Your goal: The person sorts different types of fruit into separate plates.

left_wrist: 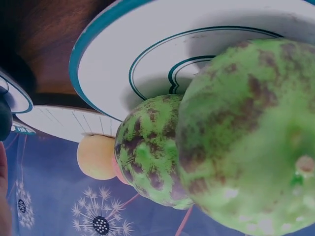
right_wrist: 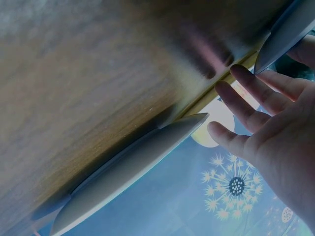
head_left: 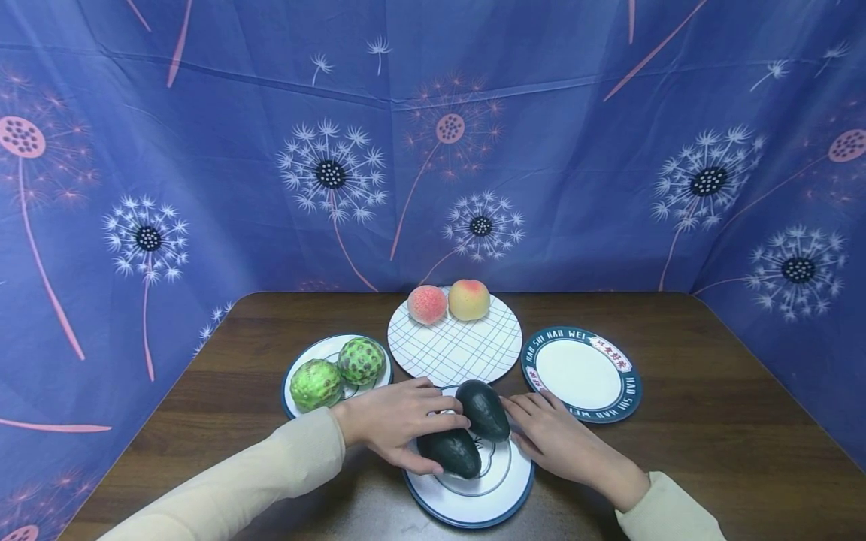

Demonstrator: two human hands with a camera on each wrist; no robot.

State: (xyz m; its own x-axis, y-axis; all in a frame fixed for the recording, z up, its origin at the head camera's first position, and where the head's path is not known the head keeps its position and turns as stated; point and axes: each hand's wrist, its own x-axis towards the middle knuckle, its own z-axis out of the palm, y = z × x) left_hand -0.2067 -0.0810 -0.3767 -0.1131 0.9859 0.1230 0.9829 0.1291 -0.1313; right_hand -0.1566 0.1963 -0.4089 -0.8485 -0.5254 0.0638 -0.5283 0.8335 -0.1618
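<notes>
Two dark green avocados lie on a blue-rimmed white plate (head_left: 467,511) at the near middle of the table. My left hand (head_left: 399,417) holds the nearer avocado (head_left: 455,454), fingers across its top and thumb at its near left side. The other avocado (head_left: 483,409) sits just behind and to the right, close to the left fingertips. On the plate's right side, my right hand (head_left: 564,443) has its fingers extended beside the rim, near that farther avocado. In the right wrist view, the right hand (right_wrist: 280,128) shows spread fingers with nothing in them.
Two bumpy green fruits (head_left: 316,385) lie on a left plate (head_left: 292,376). Behind, a checked plate (head_left: 453,353) bears a pink peach (head_left: 427,304) and a yellow peach (head_left: 469,300). A teal-rimmed plate (head_left: 582,376) stands at the right. Blue dandelion cloth (head_left: 575,188) hangs behind the table.
</notes>
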